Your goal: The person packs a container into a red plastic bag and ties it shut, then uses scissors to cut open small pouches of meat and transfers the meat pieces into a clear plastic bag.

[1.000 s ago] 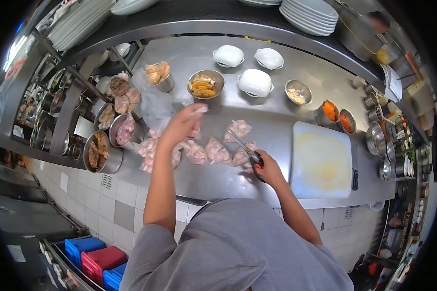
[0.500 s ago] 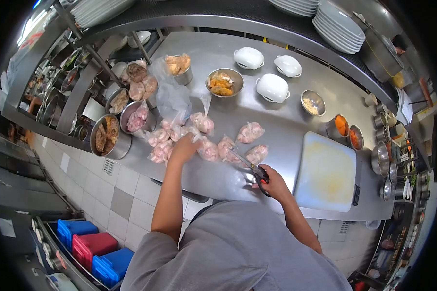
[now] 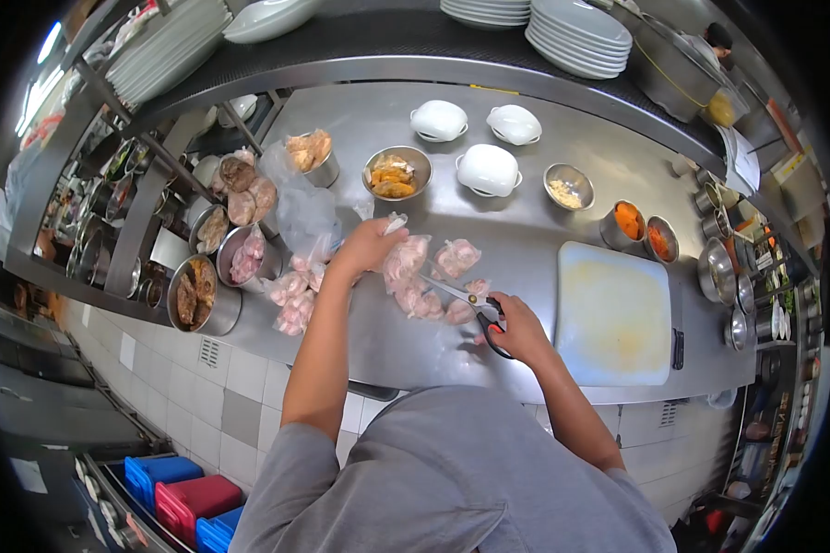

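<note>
Three pots (image 3: 487, 170) are standing on the worktop (image 3: 369, 341). The left hand (image 3: 367, 247), farther forward than before, is clamping one bag (image 3: 404, 264) by its top beside the scissors (image 3: 473, 299), which the right hand (image 3: 520, 330) is gripping.

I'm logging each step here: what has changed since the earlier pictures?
The left hand has taken hold of a meat bag and moved it rightward, toward the scissors. The right hand still holds those; the cutting board stayed put.
</note>
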A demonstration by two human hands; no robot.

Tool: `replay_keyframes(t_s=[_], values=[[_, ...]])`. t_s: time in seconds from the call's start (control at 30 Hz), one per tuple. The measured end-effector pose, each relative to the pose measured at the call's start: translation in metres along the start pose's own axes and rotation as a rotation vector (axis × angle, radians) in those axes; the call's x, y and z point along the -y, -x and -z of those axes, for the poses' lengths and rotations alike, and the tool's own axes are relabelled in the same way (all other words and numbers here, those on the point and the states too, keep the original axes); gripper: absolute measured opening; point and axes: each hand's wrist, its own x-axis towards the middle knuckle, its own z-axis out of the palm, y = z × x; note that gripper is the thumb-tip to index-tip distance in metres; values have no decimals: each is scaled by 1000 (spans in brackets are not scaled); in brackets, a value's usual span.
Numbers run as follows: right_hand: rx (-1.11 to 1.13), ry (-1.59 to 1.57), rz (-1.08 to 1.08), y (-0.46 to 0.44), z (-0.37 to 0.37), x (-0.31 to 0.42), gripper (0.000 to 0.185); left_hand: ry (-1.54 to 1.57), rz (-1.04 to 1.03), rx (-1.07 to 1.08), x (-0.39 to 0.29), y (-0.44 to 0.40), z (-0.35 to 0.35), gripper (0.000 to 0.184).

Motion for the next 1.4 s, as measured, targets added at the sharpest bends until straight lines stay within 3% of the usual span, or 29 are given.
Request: replay_keyframes(t_s=[0.07, 0.13, 0.27, 0.33, 0.57, 0.67, 0.73, 0.97, 1.07, 1.13, 1.2, 1.27, 1.4], values=[[-51, 67, 15, -15, -1, -1, 63, -49, -31, 51, 1, -25, -5, 33], [-124, 164, 18, -32, -8, -6, 58, -187, -203, -7, 22, -55, -20, 34], [-168, 238, 33, -60, -21, -8, 60, -240, -198, 12, 15, -68, -36, 42], [-145, 257, 7, -72, -29, -8, 61, -280, -287, -109, 16, -72, -43, 43], [-131, 233, -4, -100, -47, 4, 63, -375, -160, 59, -12, -71, -46, 42], [-132, 209, 34, -104, -55, 9, 64, -396, -223, 73, -14, -62, -61, 41], [-143, 186, 31, -105, -56, 13, 64, -497, -291, -29, -4, -63, -69, 37], [-183, 119, 60, -101, -59, 0, 61, -427, -278, 16, -16, -55, -65, 38], [-84, -16, -33, -99, -53, 0, 58, -310, -278, 14, -18, -54, -67, 38], [-72, 5, -83, -97, -52, 4, 55, -201, -309, -107, -15, -61, -67, 41], [-134, -4, -83, -91, -50, -2, 55, -81, -36, -175, -52, -44, -33, 48], [-197, -12, -83, -81, -44, -17, 55, -22, -32, -234, -31, -48, -2, 53], [-182, -165, -191, -51, -26, -45, 57, -283, 60, -394, 58, -55, 22, 57]])
